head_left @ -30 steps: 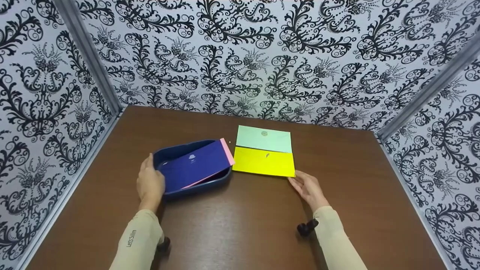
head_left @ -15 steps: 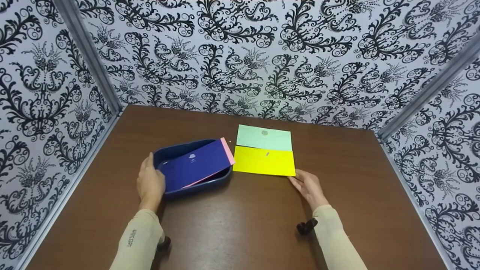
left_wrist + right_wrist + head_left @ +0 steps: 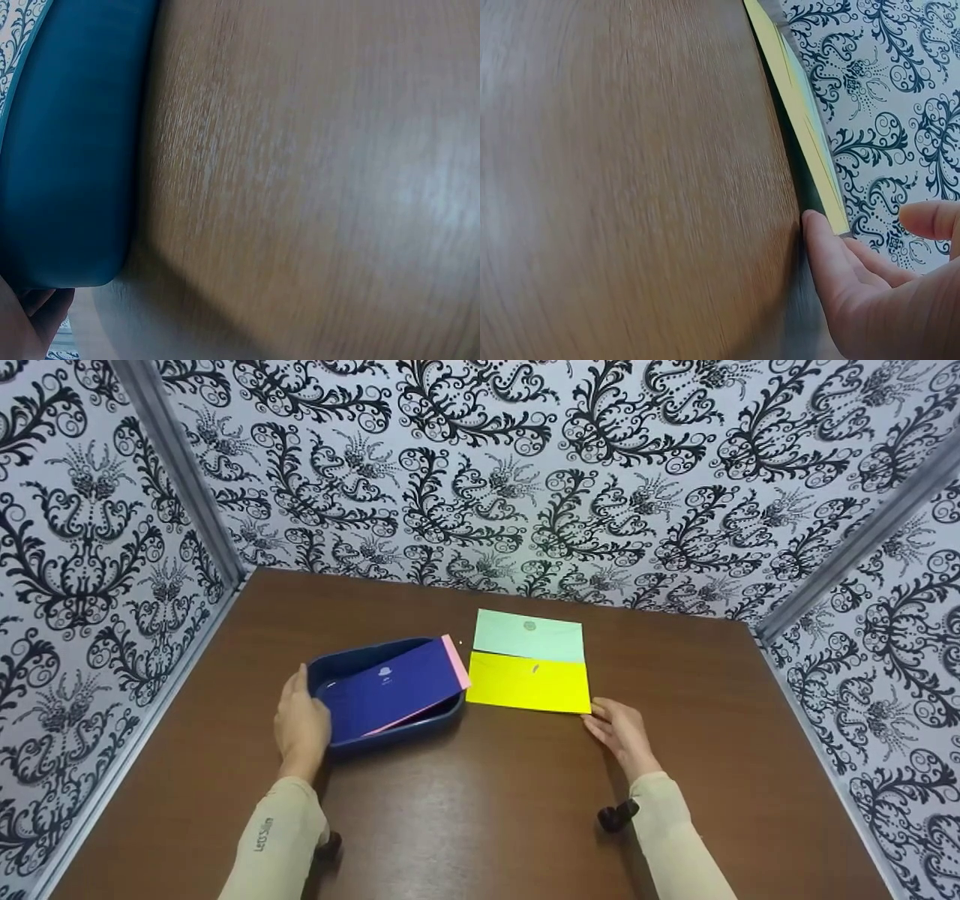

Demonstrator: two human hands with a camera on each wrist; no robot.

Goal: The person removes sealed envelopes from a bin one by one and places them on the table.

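Barely shifted since a second ago, right hand (image 3: 621, 731) resting flat with loose fingers at the near right corner of the yellow envelope (image 3: 528, 683) flat on the table (image 3: 495, 810), light, thin and bendy, probably best pinched at that corner, left hand (image 3: 301, 725) cupping the blue tray (image 3: 390, 735).

Bright, even; wrist views (perhaps) blurred.

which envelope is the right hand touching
The yellow envelope: the right hand touches its near right corner. The pale green envelope lies behind it; the dark blue envelope sits in the tray.
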